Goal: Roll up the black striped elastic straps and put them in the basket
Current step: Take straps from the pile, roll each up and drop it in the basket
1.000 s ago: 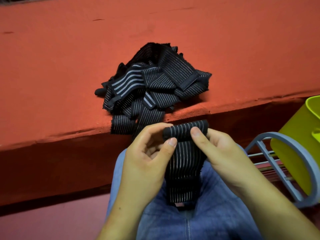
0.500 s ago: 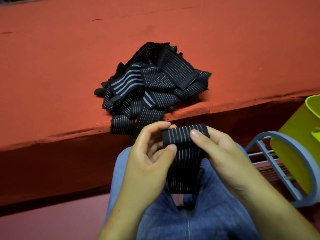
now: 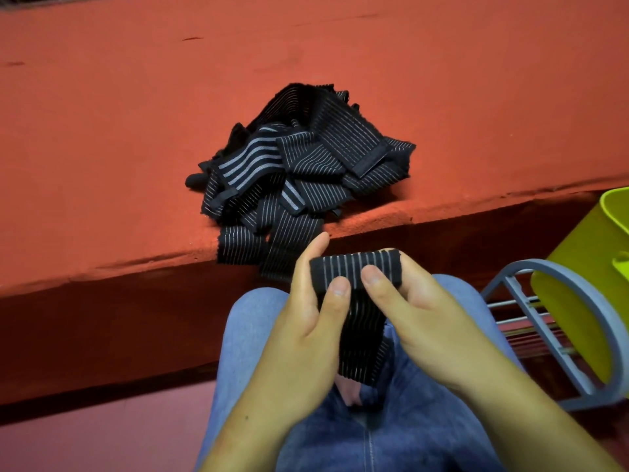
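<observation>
A black striped elastic strap (image 3: 357, 270) is partly rolled and held over my lap. My left hand (image 3: 306, 335) pinches the roll's left end between thumb and fingers. My right hand (image 3: 418, 321) grips its right end, thumb pressed on the front. The strap's loose tail (image 3: 360, 352) hangs down between my hands onto my jeans. A heap of several more black striped straps (image 3: 303, 165) lies on the red ledge beyond my hands, a few ends drooping over its edge. The yellow-green basket (image 3: 578, 284) stands at the right edge, partly cut off.
The red ledge (image 3: 136, 148) runs across the view with a dark drop below its front edge. A grey-blue metal rack (image 3: 561, 335) holds the basket at the right. A pink floor (image 3: 102, 437) shows at the lower left.
The roll has grown thicker and the hanging tail shorter as my thumbs turned it. Both hands have shifted slightly lower and to the right.
</observation>
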`<state>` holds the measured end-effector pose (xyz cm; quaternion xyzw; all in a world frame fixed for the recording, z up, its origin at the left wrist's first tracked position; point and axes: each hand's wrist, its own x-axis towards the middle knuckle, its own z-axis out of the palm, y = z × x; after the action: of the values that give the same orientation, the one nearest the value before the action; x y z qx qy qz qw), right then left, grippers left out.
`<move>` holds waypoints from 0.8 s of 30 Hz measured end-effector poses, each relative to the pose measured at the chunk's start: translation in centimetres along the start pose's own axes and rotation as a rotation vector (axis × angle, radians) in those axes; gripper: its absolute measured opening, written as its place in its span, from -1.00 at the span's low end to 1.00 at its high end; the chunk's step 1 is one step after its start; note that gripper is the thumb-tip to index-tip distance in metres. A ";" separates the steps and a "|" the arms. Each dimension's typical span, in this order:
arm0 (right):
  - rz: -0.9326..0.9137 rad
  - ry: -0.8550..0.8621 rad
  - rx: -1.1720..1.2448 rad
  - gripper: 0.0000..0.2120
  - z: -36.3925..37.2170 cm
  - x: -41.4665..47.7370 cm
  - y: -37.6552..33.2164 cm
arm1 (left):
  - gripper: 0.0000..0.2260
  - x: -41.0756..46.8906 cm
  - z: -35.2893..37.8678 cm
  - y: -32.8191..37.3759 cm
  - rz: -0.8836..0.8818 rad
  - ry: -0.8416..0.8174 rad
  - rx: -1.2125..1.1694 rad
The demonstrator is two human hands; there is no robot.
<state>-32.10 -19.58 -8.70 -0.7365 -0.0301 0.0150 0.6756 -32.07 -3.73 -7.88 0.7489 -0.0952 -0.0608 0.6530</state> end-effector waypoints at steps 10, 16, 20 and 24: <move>-0.049 0.064 0.044 -0.76 -0.5 0.1 -0.5 | -0.75 0.5 -1.0 0.8 0.116 0.102 0.006; 0.068 0.040 0.109 -0.58 -0.6 0.0 -0.6 | -0.77 0.4 -1.0 0.9 0.158 0.152 -0.036; 0.147 0.065 0.116 -0.46 -0.6 -0.2 -0.9 | -0.73 0.5 -1.1 0.8 0.204 0.194 -0.008; 0.175 0.056 0.090 -0.27 -0.8 -0.2 -0.9 | -0.70 0.6 -1.2 0.7 0.246 0.225 0.046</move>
<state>-32.24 -20.33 -7.77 -0.7054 0.0540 0.0545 0.7047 -31.29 -2.84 -7.00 0.7485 -0.1136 0.1062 0.6447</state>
